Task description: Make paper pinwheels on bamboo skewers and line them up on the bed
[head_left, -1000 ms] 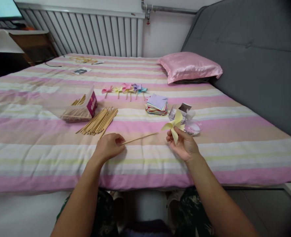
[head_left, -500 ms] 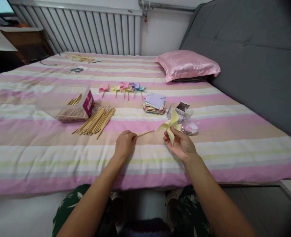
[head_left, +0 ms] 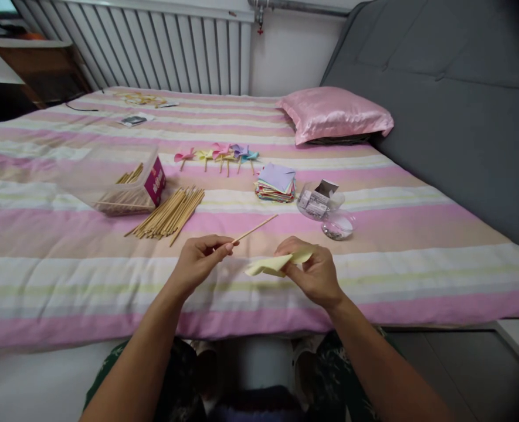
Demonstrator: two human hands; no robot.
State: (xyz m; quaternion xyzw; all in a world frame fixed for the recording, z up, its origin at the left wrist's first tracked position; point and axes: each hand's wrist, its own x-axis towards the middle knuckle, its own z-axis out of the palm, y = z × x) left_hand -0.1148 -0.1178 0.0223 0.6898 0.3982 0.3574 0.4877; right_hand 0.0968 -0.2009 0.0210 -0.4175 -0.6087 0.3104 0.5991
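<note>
Wooden stick (head_left: 255, 227) is pinched at its near end between the thumb and fingertips of the left hand (head_left: 200, 261), held just above the near edge of the bed (head_left: 65, 293). Its long axis runs from that hand up and to the right, with the free tip pointing toward the far right of the bed, above and slightly beyond the right hand (head_left: 311, 271). The yellow paper pinwheel (head_left: 277, 264) lies just right of the left hand, tilted nearly flat, one blade sticking out leftward under the stick's line. The stick and the pinwheel look apart, though close; whether they touch cannot be told for sure.

The left hand is closed to a light pinch on the stick, the other fingers curled under. The right hand is curled over the pinwheel, thumb and fingers closed on its paper, the knuckles facing the camera; the pinwheel's centre is hidden behind the fingers.

Beyond the hands, toward the middle of the bed, lie a loose bundle of sticks (head_left: 166, 214), a clear box of sticks (head_left: 122, 187), a stack of coloured paper squares (head_left: 275, 183), a small clear dish (head_left: 337, 225) and a row of finished pinwheels (head_left: 217, 155).
</note>
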